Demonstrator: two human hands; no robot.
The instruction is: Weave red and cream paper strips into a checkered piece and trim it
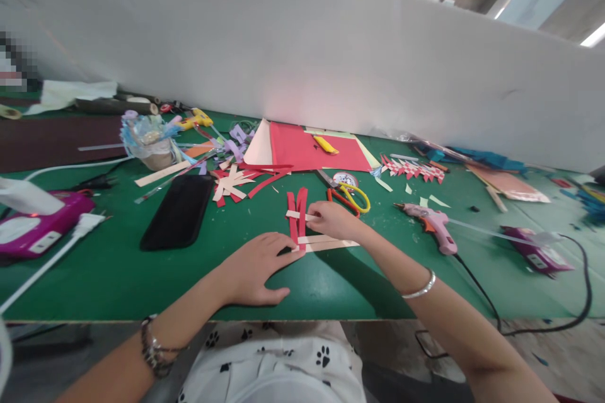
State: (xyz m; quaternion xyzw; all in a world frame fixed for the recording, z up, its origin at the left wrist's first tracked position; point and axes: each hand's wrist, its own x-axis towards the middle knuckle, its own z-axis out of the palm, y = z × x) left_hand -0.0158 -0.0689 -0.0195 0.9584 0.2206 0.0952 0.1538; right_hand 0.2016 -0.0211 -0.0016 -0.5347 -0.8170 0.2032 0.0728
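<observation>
My left hand (255, 267) lies flat on the table, thumb apart, its fingertips pressing the lower ends of two red paper strips (302, 201). My right hand (328, 219) pinches a cream paper strip (293, 215) that crosses the red ones from the side. Below it, more cream strips (331, 243) run to the right from the red pair, partly under my right forearm. Just beyond my right hand are scissors (353, 196) with red and yellow handles, beside a round white disc (346, 180).
Red paper sheets (302, 148) with a yellow cutter (326, 145) lie at the back. A black phone (177, 213) and cut strips (232, 184) are on the left. A pink glue gun (437, 227) with a black cord, and a purple power strip (536, 252), sit on the right.
</observation>
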